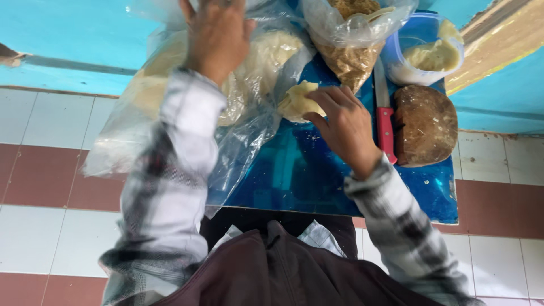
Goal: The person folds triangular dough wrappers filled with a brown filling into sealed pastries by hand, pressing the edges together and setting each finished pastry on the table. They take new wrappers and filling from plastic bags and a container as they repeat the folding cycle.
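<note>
Partly blurred left hand on bag — right hand covers dough.

Bright, even daylight; the left sleeve is motion-blurred, shadows soft.

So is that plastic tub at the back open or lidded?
Open: the plastic tub shows no lid, and the pale dough inside is plainly visible.
</note>
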